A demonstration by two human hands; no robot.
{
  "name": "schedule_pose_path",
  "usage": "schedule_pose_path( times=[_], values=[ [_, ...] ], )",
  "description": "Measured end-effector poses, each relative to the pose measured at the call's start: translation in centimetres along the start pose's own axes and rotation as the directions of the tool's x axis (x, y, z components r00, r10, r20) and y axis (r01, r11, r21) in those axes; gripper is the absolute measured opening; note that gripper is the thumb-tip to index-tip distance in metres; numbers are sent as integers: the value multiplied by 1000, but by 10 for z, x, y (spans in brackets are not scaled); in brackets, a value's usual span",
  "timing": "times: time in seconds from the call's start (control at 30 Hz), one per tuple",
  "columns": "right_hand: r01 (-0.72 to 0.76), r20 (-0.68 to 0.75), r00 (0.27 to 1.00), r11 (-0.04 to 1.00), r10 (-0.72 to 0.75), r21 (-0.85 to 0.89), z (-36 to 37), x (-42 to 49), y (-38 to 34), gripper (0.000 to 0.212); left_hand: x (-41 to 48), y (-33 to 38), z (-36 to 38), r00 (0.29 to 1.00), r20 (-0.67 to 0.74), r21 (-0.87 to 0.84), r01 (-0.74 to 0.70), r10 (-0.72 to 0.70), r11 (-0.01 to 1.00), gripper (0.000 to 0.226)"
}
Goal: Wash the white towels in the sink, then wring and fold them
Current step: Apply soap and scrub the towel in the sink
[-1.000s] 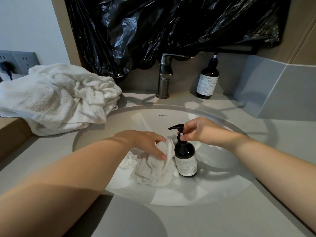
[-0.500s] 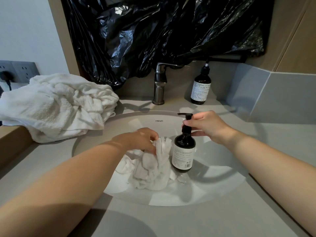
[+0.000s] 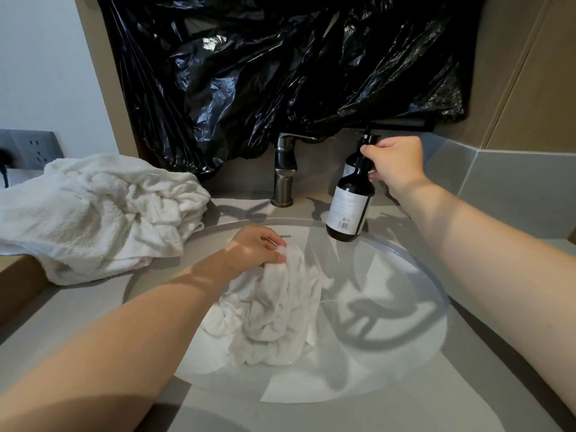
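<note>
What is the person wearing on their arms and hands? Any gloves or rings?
Nothing at all. The left hand and right hand are bare: no gloves, rings or watch showing. Both forearms are bare too, with no sleeves in view.

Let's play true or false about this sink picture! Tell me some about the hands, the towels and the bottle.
1. The left hand grips a white towel in the sink. True.
2. The right hand holds a dark bottle by its neck. True.
3. The bottle stands in the sink. False: it hangs tilted in the air, near the faucet.
4. The towel pile lies right of the sink. False: it lies on the left.
5. The plastic bag is white. False: it is black.
</note>
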State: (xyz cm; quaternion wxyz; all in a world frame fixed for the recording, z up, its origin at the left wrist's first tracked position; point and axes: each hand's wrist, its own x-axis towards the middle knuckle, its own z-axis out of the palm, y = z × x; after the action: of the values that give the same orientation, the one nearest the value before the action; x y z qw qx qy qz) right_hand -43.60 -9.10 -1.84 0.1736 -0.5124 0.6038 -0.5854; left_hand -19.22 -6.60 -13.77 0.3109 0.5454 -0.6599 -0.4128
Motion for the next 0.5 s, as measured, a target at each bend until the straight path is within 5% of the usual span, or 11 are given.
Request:
schedule_pose_path(
  times=[0.17, 0.5],
  values=[
    [75, -105, 991, 994, -83, -78, 3, 25, -1, 38, 2, -2, -1, 1000, 9, -22, -11, 12, 1000, 19],
    [114, -128, 980, 956, -153, -270, 17, 25, 7, 29, 0, 1, 0, 999, -27, -5, -30, 30, 1000, 19]
  ],
)
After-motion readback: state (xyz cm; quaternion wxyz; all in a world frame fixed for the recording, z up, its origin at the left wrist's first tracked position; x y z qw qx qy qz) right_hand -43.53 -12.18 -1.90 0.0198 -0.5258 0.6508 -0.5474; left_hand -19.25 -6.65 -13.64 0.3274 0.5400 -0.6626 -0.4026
